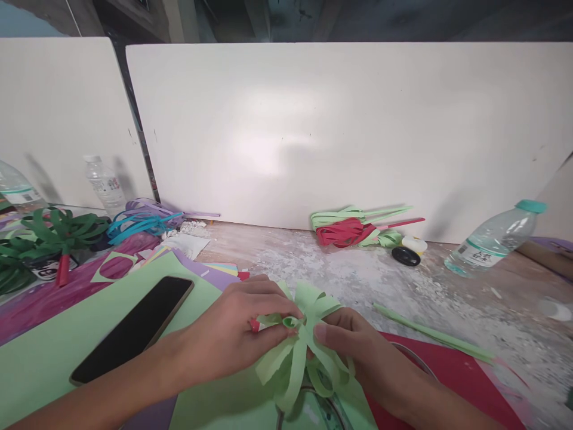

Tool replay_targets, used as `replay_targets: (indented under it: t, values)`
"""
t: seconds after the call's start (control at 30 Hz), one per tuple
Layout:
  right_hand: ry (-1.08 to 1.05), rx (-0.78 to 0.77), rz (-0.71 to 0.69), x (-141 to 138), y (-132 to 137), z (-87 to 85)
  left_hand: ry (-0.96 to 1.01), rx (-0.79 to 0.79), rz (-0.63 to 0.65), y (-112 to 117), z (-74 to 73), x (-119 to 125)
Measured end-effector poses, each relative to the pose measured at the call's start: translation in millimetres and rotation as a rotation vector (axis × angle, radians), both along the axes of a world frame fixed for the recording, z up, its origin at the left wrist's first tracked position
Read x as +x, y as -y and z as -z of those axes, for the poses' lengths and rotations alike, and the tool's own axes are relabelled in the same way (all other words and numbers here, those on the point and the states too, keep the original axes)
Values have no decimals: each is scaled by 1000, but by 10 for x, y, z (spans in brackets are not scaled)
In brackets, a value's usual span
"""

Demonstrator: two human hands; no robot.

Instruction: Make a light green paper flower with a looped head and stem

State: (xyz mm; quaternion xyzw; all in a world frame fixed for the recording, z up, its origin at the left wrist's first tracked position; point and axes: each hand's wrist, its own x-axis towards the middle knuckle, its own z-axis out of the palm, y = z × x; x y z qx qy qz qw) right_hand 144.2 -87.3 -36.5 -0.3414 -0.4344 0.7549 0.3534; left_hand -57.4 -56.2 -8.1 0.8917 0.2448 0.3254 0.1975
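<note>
A light green paper flower (298,364) made of looped strips is held in front of me between both hands. My left hand (255,322) pinches a small curled paper strip at its centre between thumb and fingers. From the other side, my right hand (347,334) grips the petals, its thumb pressing on the front. Something red shows by my left fingers, too little of it to name. Below the flower lie light green paper sheets (215,394) and part of a clear round object, mostly covered by the petals.
A phone (134,328) lies on the green paper at left. Red paper (452,382) and a rolled green strip (434,331) are at right. Further back are red paper loops (344,232), a glue bottle (409,251), a tilted water bottle (496,239) and dark green paper flowers (62,230).
</note>
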Motion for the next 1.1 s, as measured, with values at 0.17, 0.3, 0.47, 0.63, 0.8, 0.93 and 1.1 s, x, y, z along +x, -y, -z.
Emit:
replay_targets:
  t: [0.17,0.3,0.47,0.63,0.8,0.93,1.1]
  values:
    - [78,-7,53,-5,19,-28,-13,-18,-31,2,-8,11]
    - [157,42,71,-3,29,-47,0,-26,-48,11,-10,23]
    - [258,64,92,6,21,-50,20,-44,-78,10,16,28]
    - [317,48,127,9,25,-45,22,-46,-106,6,43,33]
    - [264,40,113,-1,32,-58,22,-46,-115,16,55,35]
    - [234,63,74,-6,22,-79,5,26,-87,21,59,18]
    - [412,232,64,11,2,-87,-151,382,-54,18,41,-33]
